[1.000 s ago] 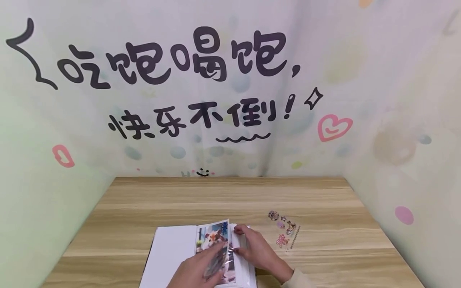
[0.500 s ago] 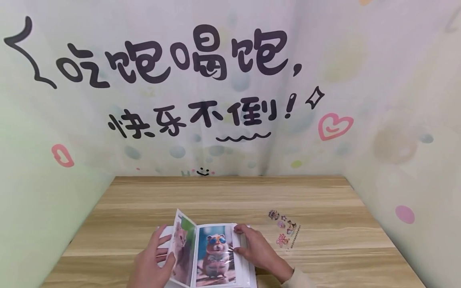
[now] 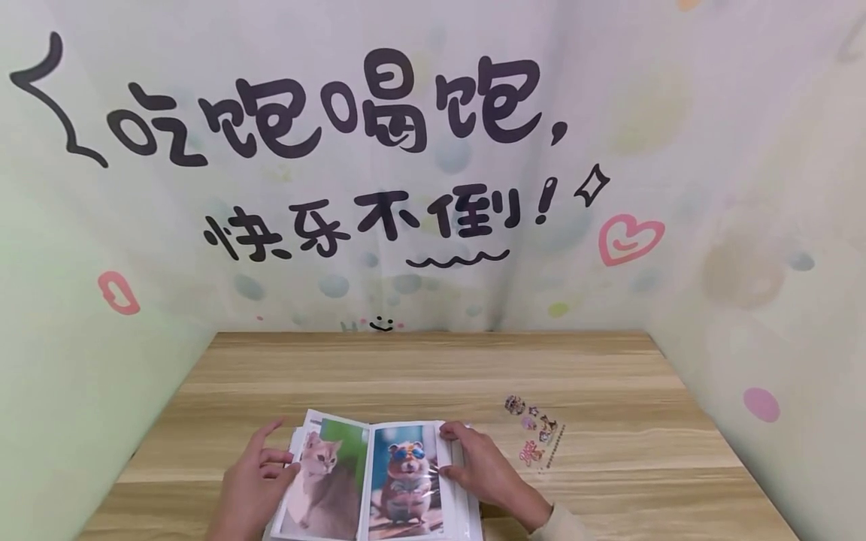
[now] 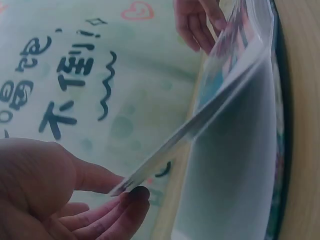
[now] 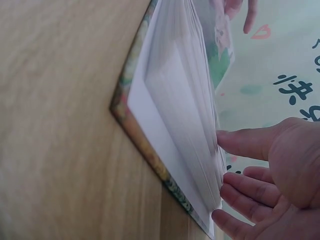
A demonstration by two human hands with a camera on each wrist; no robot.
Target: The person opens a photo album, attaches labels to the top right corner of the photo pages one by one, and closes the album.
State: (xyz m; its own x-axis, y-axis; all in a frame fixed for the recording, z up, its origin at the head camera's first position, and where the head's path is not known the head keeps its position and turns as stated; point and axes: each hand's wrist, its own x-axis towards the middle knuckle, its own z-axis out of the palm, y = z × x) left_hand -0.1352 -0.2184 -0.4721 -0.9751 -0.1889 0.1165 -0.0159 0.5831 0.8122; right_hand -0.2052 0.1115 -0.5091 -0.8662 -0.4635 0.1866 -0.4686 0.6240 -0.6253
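An open photo album (image 3: 462,496) lies at the table's near side. Its left leaf, a page with a cat photo (image 3: 325,481), is raised at a slant; the right page bears a photo of a hamster in sunglasses (image 3: 406,481). My left hand (image 3: 253,477) pinches the outer edge of the cat page between thumb and fingers, as the page edge (image 4: 165,145) in the left wrist view shows. With fingers fairly straight, my right hand (image 3: 487,466) rests on the right page's outer edge. In the right wrist view its fingertips (image 5: 227,192) touch the stacked page edges (image 5: 185,100).
A clear sheet of stickers (image 3: 534,432) lies on the wooden table (image 3: 338,368), right of the album. A light printed cloth wall (image 3: 433,165) with dark lettering stands behind the table and along both sides.
My left hand has turned the leaf from right to left, showing the cat photo and uncovering the hamster photo. The leaf now lies lower. The right hand stays in place.
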